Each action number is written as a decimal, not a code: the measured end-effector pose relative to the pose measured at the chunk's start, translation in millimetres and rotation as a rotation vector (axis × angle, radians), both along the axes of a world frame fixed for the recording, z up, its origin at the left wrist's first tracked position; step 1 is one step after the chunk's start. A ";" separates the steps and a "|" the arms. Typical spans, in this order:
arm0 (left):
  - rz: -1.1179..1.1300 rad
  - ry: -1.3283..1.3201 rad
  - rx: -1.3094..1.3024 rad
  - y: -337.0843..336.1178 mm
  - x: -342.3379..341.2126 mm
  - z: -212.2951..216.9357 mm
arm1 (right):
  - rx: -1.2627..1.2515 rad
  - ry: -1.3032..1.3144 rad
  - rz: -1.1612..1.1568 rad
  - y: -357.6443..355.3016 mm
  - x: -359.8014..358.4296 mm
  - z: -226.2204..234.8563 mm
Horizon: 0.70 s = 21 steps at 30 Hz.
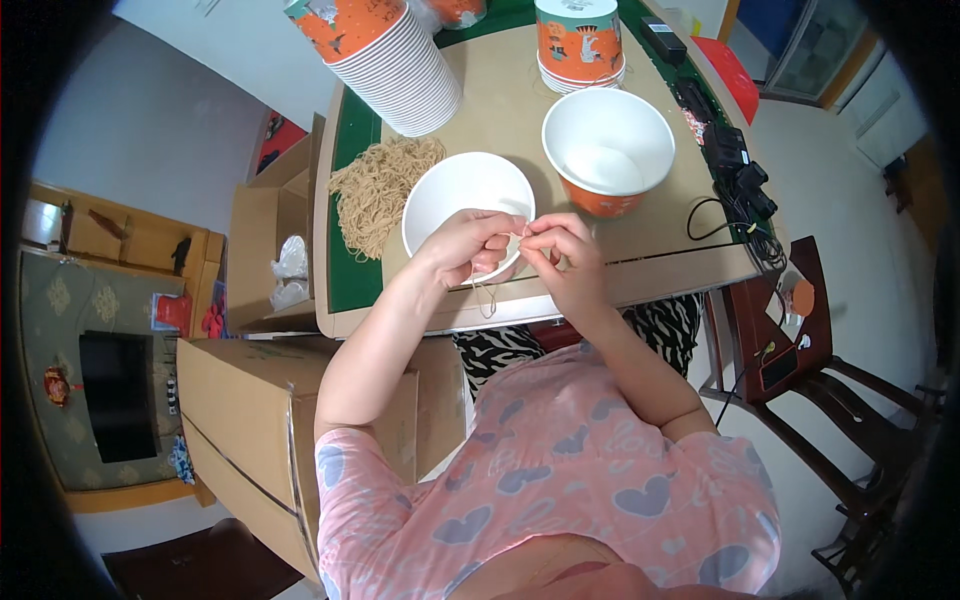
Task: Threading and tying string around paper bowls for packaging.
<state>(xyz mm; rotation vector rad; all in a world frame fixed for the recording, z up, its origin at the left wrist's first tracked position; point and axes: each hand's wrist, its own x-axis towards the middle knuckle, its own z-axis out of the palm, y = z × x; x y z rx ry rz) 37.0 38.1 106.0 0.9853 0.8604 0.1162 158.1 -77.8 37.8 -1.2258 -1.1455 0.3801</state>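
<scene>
A thin loop of string or rubber band (487, 292) is pinched between both hands just at the near rim of a white paper bowl (455, 195). The left hand (468, 247) is curled nearly closed, with its fingertips gripping the upper end of the strand; the right hand (562, 252) is likewise almost closed, its thumb and forefinger meeting the left fingertips, so that the two hands touch over the bowl's edge. From that shared pinch the strand hangs down and slightly toward the body, below the left hand, its long axis running roughly from the fingers toward the near table edge (640, 285). It lies nearer the left hand than the right. Whether it is one strand or several cannot be told.

The bowl sits directly beyond and beneath the left hand, its near rim partly covered by the knuckles. A heap of dry noodles (378, 190) lies to the left of the left hand, just beside the bowl. A second open bowl with an orange outside (607, 150) stands beyond the right hand, near but apart. Stacks of cups (395, 60) stand farther beyond both hands.
</scene>
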 end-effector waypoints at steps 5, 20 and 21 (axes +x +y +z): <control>-0.030 0.021 -0.051 2.3 2.0 2.6 | 0.006 -0.118 -0.045 -2.0 -0.3 0.5; -0.108 -0.080 0.339 -16.9 -2.9 4.8 | -0.175 0.701 0.296 -8.9 4.9 0.7; -0.119 -0.144 0.493 -22.8 -2.8 4.9 | -0.170 0.814 0.358 -8.0 7.7 -2.1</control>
